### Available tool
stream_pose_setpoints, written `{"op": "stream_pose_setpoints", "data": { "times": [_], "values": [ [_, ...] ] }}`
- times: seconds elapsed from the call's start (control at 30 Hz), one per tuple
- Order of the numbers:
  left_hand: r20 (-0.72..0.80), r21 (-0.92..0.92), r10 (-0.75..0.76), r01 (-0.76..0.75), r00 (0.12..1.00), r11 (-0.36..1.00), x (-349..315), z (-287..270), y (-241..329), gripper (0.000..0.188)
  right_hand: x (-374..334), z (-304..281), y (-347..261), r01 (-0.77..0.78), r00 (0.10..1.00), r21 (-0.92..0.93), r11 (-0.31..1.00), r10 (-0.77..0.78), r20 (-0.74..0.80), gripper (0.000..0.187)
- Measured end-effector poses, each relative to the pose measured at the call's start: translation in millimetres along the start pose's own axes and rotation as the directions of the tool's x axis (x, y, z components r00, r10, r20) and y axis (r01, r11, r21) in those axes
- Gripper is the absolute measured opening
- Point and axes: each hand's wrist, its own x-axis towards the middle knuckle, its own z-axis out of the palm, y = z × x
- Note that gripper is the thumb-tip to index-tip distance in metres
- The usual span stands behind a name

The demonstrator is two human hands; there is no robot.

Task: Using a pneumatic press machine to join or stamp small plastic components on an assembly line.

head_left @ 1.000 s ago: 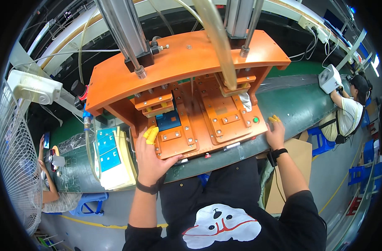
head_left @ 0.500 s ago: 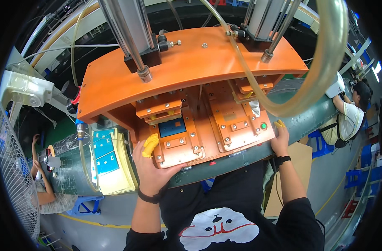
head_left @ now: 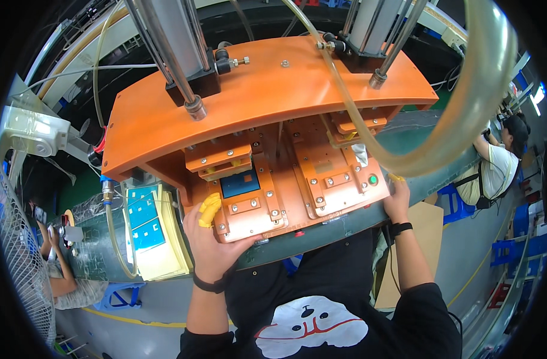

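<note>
An orange two-station press (head_left: 267,75) stands before me, its two upper blocks raised above copper-coloured plates. Under the left block (head_left: 218,161), a dark blue sheet (head_left: 240,183) lies in the left fixture plate (head_left: 249,222); the right fixture plate (head_left: 339,190) shows no blue sheet. My left hand (head_left: 212,248) rests at the front left corner of the base, thumb stretched along the front edge, fingers apart, yellow covers on the fingertips. My right hand (head_left: 397,200) touches the base's right side, near a green button (head_left: 373,179); its fingers point up and are partly hidden.
Left of the press, blue sheets (head_left: 146,216) lie on a stack of yellow sheets (head_left: 176,254) on the green bench (head_left: 91,251). A thick clear hose (head_left: 426,164) loops across the upper right. A fan guard (head_left: 25,257) stands far left. Other people sit at both sides.
The whole view has shifted slightly, so the press appears a little further left. Both hands keep their places at the base, and the upper blocks stay raised.
</note>
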Motion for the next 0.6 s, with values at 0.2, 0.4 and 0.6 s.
{"op": "stream_pose_setpoints", "data": {
  "times": [0.2,0.4,0.6],
  "values": [
    [-0.002,-0.032,-0.012,0.011,1.000,0.999,-0.8,1.7,-1.0,0.107,-0.2,0.6,4.0,0.025,0.999,-0.025,0.999,-0.025,-0.021,0.035],
    [0.002,-0.003,0.003,-0.003,1.000,1.000,0.9,-0.1,1.1,0.107,-0.5,-1.3,-2.1,-0.004,1.000,-0.010,1.000,0.004,-0.016,0.035],
    [0.036,0.035,0.013,-0.014,0.999,0.999,3.6,0.4,2.0,0.104,0.6,-2.2,-2.1,0.007,1.000,0.034,0.999,-0.006,-0.022,0.034]
  ]
}}
